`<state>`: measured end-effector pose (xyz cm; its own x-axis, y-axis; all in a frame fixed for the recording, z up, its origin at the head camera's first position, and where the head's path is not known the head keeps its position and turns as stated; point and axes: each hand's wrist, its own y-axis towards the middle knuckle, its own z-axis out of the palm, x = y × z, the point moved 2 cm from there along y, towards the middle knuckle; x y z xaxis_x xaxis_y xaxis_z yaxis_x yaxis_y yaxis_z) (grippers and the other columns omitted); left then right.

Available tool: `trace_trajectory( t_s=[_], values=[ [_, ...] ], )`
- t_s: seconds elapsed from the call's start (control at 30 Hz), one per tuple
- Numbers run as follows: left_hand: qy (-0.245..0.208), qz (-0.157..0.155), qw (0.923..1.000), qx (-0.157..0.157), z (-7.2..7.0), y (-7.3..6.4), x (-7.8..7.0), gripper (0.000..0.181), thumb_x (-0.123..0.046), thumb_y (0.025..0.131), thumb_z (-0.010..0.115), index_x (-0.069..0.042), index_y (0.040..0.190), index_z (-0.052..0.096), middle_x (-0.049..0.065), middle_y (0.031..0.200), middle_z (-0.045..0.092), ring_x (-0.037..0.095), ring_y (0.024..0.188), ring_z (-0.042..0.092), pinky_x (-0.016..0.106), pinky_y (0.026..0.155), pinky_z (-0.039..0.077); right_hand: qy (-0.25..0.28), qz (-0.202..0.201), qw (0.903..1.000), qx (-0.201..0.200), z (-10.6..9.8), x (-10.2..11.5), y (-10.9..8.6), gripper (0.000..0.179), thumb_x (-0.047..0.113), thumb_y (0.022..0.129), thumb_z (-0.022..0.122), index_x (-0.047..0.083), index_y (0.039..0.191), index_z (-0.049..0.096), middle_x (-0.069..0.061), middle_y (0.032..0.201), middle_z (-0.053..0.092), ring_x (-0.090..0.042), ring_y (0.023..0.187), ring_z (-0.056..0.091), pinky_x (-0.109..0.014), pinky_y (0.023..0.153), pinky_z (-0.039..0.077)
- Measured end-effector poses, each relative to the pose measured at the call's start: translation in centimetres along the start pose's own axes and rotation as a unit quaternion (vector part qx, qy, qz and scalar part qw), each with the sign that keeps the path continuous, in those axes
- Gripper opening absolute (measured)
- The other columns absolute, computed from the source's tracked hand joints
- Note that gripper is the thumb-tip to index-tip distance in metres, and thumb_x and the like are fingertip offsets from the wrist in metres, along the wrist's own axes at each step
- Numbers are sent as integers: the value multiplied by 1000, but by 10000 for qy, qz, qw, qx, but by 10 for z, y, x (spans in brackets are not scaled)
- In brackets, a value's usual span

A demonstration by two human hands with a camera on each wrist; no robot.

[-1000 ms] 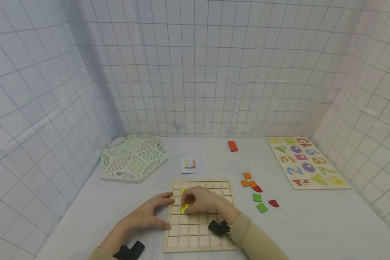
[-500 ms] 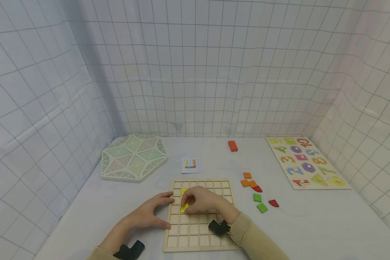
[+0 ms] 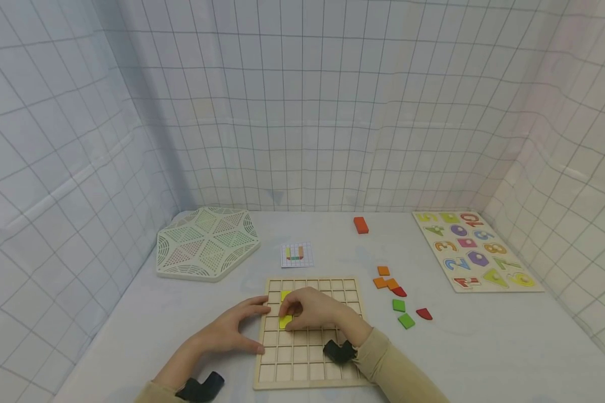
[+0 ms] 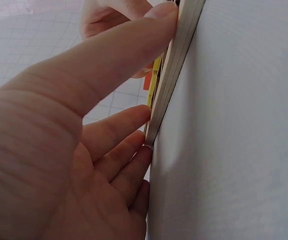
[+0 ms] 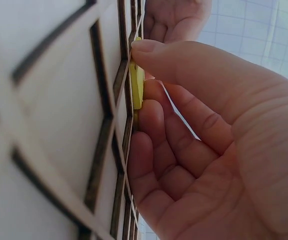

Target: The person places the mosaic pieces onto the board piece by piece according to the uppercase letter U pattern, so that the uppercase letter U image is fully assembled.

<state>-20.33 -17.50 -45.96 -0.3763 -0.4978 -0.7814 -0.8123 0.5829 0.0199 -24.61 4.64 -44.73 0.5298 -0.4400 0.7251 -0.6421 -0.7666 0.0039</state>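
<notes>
A wooden grid board [image 3: 292, 371] lies on the table below both hands. My right hand [image 3: 316, 309] is over its left part, thumb and fingers curled around a yellow tile [image 3: 285, 322]. In the right wrist view that yellow tile [image 5: 137, 86] sits at the grid, between thumb and fingers. Farther up the same column, another yellow tile [image 3: 284, 295] shows partly behind the hand. At the board's left edge rests my left hand [image 3: 228, 330], fingers extended. The left wrist view has its thumb [image 4: 129, 42] and fingertips touching the board's rim [image 4: 173, 75].
Right of the board lie several orange tiles [image 3: 384, 271], green tiles [image 3: 406, 321] and red quarter-round pieces [image 3: 424, 314]. A pattern card [image 3: 307, 261] lies behind the board. Farther out are a red block [image 3: 361, 225], a white hexagonal panel [image 3: 206, 243] and a number puzzle [image 3: 484, 260].
The right hand's fingertips have shifted very slightly left at the yellow tile. My left hand stays at the board's edge, and the loose pieces lie as before.
</notes>
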Motion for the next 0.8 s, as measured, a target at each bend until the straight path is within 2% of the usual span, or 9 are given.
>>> trace_trajectory(
  t_s=[0.23, 0.47, 0.67, 0.8],
  values=[
    [4, -35, 10000, 0, 0, 1, 0, 73, -41, 68, 82, -16, 131, 54, 6, 149, 32, 37, 138, 21, 62, 106, 19, 52, -51, 10000, 19, -1, 1, 0, 19, 16, 77, 78, 18, 93, 67, 14, 85, 61, -1, 78, 56, -17, 72, 49],
    [25, -57, 10000, 35, 2, 0, 2, 73, -42, 69, 81, -14, 131, 53, 7, 149, 32, 39, 137, 22, 64, 106, 18, 123, 51, 9999, -10, -6, 3, -5, 30, 22, 77, 78, 18, 101, 61, 10, 93, 61, -2, 83, 56, -18, 75, 48],
    [47, -212, 9998, 4, 3, 1, 3, 75, -44, 67, 81, -16, 131, 54, 5, 149, 32, 37, 138, 21, 62, 107, 17, 331, -120, 9990, -259, -37, 14, -20, 33, 27, 85, 71, 9, 110, 59, -2, 97, 63, -5, 87, 58, -22, 81, 49],
    [57, -282, 9996, -48, 2, 3, 4, 76, -45, 65, 82, -17, 131, 54, 2, 150, 32, 35, 139, 20, 61, 108, 17, 228, -192, 9983, -496, -65, 15, -34, 28, 27, 87, 68, 11, 109, 59, 3, 95, 62, -6, 88, 59, -24, 82, 50]
  ],
)
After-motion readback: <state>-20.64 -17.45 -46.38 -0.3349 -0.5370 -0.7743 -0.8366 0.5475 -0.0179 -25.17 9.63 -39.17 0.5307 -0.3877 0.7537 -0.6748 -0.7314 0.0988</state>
